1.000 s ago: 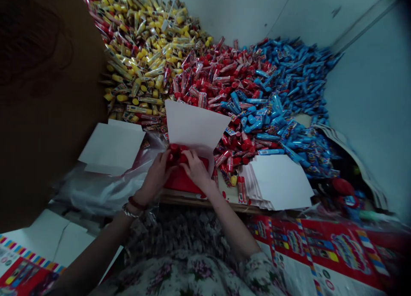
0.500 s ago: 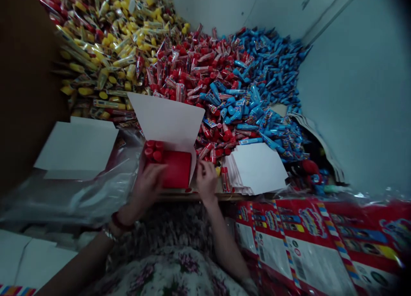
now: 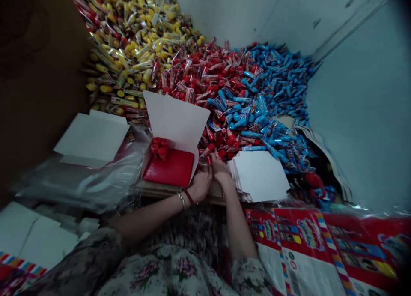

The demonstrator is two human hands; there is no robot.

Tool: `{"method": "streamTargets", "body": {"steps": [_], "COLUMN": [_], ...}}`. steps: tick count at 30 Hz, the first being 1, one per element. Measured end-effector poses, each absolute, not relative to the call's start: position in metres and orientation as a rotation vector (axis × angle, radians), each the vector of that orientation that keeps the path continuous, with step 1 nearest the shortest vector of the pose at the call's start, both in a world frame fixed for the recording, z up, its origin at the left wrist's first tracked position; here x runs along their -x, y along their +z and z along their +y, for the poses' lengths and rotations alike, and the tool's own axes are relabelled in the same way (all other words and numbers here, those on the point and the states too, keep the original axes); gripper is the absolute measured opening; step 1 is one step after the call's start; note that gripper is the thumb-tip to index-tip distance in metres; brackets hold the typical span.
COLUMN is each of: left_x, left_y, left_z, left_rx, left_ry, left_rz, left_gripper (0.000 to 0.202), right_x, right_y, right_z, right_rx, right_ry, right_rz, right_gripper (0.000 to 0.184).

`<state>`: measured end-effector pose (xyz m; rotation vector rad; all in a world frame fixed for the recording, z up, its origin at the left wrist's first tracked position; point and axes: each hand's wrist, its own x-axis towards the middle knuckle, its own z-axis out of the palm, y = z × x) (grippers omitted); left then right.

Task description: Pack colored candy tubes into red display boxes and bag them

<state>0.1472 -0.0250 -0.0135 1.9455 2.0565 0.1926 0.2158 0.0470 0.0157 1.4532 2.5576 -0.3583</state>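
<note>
A small white carton (image 3: 176, 120) stands in front of me with its lid raised. Inside it, a cluster of red-capped tubes (image 3: 159, 147) stands at the back left, beside a flat red packet (image 3: 170, 167) that covers most of the bottom. Just right of the carton, my left hand (image 3: 202, 182) and my right hand (image 3: 221, 169) meet at the table edge. Both have their fingers closed around a red-capped tube (image 3: 209, 160), whose lower part is hidden by the fingers.
Behind the carton rises a heap of yellow tubes (image 3: 138, 43), red tubes (image 3: 208, 69) and blue tubes (image 3: 276, 82). White card sheets (image 3: 261, 176) are stacked at right; more card (image 3: 93, 137) lies on clear plastic (image 3: 96, 180) at left. Red printed bags (image 3: 298, 236) lie front right.
My left hand has moved right, out of the carton, to join my right hand. My right hand has shifted slightly right and away from me. The view has turned a little.
</note>
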Motion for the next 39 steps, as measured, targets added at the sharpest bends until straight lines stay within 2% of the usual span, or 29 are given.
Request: {"method": "streamTargets", "body": {"steps": [4, 10, 12, 14, 16, 18, 23, 26, 30, 32, 34, 36, 39], "left_x": [-0.146, -0.145, -0.144, -0.141, -0.138, -0.136, -0.135, -0.133, -0.102, -0.069, -0.029, 0.007, 0.043], "left_y": [-0.027, -0.025, -0.017, -0.007, 0.003, 0.011, 0.024, 0.038, 0.064, 0.075, 0.081, 0.081, 0.066], "left_z": [-0.022, -0.031, -0.033, -0.026, -0.011, 0.012, 0.055, 0.045, -0.018, -0.062, -0.102, -0.131, -0.150], "left_rx": [-1.926, -1.943, -1.951, -1.939, -1.900, -1.845, -1.802, -1.822, -1.884, -1.822, -1.652, -1.506, -1.336], "left_ry": [0.222, 0.223, 0.266, 0.338, 0.396, 0.401, 0.329, 0.325, 0.472, 0.691, 1.008, 1.161, 1.204], "left_rz": [2.105, 1.958, 1.923, 1.938, 2.006, 2.083, 2.085, 2.037, 1.952, 1.922, 2.028, 2.236, 2.455], "left_gripper": [0.057, 0.073, 0.070, 0.057, 0.043, 0.040, 0.037, 0.028, 0.022, 0.014, 0.016, 0.024, 0.024], "right_x": [-0.245, -0.271, -0.277, -0.279, -0.275, -0.265, -0.227, -0.218, -0.232, -0.243, -0.250, -0.248, -0.224], "right_y": [0.022, 0.032, 0.037, 0.043, 0.049, 0.050, 0.032, 0.025, 0.042, 0.055, 0.065, 0.072, 0.074], "right_z": [0.036, 0.016, 0.014, 0.013, 0.014, 0.014, 0.017, 0.018, 0.002, -0.011, -0.022, -0.030, -0.034], "right_rx": [-1.622, -2.196, -2.374, -2.455, -2.409, -2.264, -1.990, -2.011, -2.132, -2.152, -2.146, -2.035, -1.675], "right_ry": [-0.503, -0.718, -0.747, -0.730, -0.612, -0.435, -0.144, -0.133, -0.231, -0.332, -0.470, -0.647, -0.964], "right_rz": [2.858, 2.842, 2.782, 2.716, 2.639, 2.525, 2.263, 2.227, 2.364, 2.566, 2.820, 3.078, 3.293], "right_gripper": [0.051, 0.037, 0.031, 0.027, 0.021, 0.020, 0.036, 0.036, 0.031, 0.030, 0.026, 0.022, 0.022]}}
